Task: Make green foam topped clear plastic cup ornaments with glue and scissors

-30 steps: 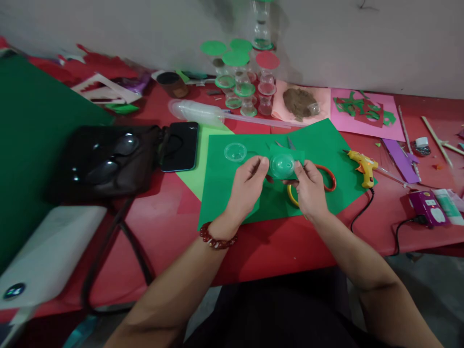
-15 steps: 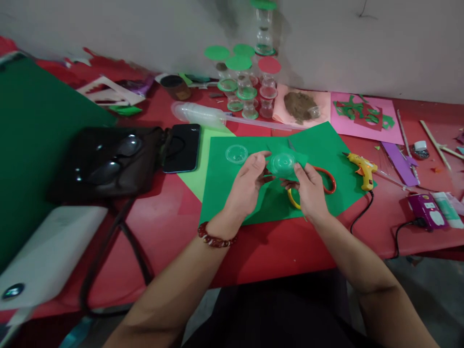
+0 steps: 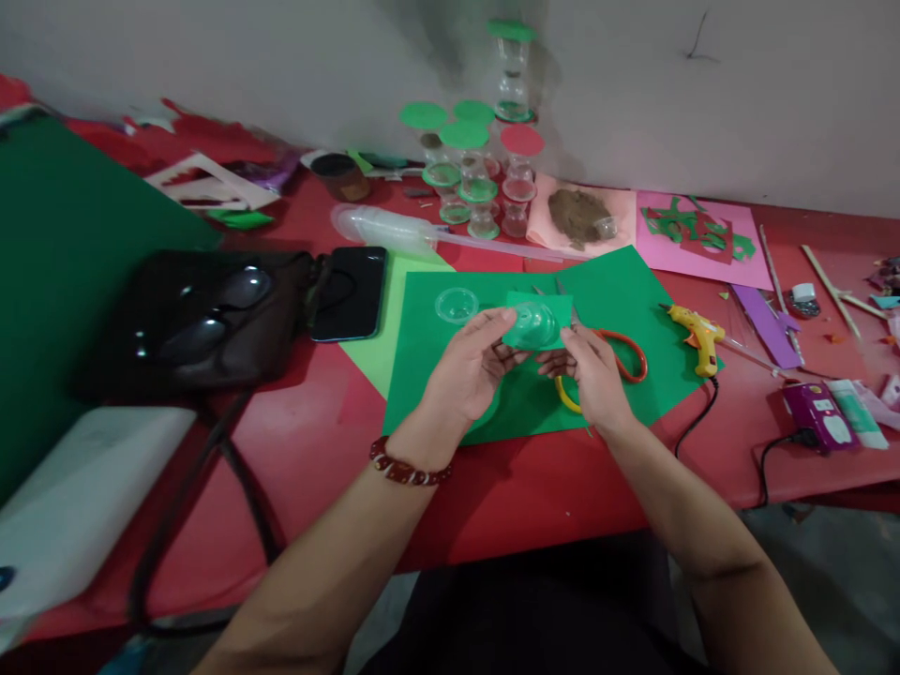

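Above a large green paper sheet, both hands hold a small clear plastic cup against a cut piece of green paper. The thumb and fingers of my left hand close on the cup's left side. My right hand pinches the right edge of the green piece. Scissors with red and yellow handles lie on the sheet, partly hidden behind my right hand. Another clear plastic cup rests on the sheet just beyond my left hand.
Hourglass-like plastic cup stacks stand along the wall. Brown sand lies on pale paper, with green scraps beside it. A yellow glue gun and purple power socket sit right; a phone and dark bag left.
The cup and green paper piece have tilted in my hands and shifted slightly left, showing more of the paper's upper edge. The view has also moved slightly.
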A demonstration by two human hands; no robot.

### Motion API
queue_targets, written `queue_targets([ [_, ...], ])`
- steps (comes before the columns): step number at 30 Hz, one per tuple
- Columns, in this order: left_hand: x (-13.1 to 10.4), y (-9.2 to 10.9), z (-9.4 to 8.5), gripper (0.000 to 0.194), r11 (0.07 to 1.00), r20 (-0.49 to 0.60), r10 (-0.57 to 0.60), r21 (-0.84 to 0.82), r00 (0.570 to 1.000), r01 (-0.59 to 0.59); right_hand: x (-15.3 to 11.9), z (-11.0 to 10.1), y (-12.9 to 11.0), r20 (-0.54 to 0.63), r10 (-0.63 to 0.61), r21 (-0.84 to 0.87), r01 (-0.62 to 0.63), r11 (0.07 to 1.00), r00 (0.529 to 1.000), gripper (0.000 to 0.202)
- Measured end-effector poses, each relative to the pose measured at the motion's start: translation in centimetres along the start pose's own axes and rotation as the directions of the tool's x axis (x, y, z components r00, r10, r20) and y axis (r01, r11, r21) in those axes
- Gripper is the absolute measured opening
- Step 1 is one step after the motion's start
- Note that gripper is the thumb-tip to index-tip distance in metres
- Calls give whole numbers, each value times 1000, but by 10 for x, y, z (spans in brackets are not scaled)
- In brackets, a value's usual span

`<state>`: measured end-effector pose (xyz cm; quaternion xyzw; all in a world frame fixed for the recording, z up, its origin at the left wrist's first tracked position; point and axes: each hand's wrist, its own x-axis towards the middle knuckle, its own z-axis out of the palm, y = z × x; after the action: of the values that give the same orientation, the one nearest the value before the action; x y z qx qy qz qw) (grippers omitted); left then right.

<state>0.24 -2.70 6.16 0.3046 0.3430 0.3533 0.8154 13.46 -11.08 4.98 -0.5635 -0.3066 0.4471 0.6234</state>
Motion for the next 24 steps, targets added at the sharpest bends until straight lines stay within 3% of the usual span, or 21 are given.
queue_targets([
  [8,-4,-5,3,53,999,33,27,33,999,-28,-1,1,2,-103,-120,-158,102,982,987,32],
  [14,-1,-15,2,39,979,50,127,153,991,-133,-2,5,5,-219,-118,-41,112,993,969,28],
  [18,-1,-17,1,33,926,56,223,299,973,-229,-1,8,8,-153,-62,18,65,998,986,26],
  [24,-3,-19,3,36,870,32,364,346,931,-352,-4,10,9,-82,-65,20,67,998,994,22],
])
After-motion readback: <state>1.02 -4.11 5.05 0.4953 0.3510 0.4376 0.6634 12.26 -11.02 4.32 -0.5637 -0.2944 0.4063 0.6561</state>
